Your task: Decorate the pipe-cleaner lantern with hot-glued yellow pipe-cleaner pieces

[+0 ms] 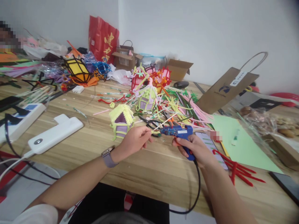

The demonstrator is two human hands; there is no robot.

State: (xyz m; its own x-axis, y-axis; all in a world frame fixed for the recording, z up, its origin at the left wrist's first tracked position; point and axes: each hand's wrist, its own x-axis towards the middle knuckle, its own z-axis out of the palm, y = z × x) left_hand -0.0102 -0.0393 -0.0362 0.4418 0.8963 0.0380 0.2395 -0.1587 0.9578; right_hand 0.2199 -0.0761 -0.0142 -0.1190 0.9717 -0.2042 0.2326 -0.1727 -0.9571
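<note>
My right hand (190, 146) is wrapped round a blue hot glue gun (176, 130), its nozzle pointing left and its cord hanging below. My left hand (140, 138) pinches a short yellow pipe cleaner (156, 133) close to the nozzle; whether the two touch I cannot tell. A thin pale strip (167, 120) runs up and right from the same fingertips. Just behind my left hand sits a small yellow-and-purple pipe-cleaner house (121, 121). Black-handled scissors (153, 124) lie partly hidden behind my fingers and the gun.
Beyond are a second pipe-cleaner house (146, 98) and a pile of loose pipe cleaners (193, 105). At left lies a white power strip (56, 133). To the right are a phone (210, 146), red pipe cleaners (238, 169), green paper (243, 140) and a paper bag (226, 90).
</note>
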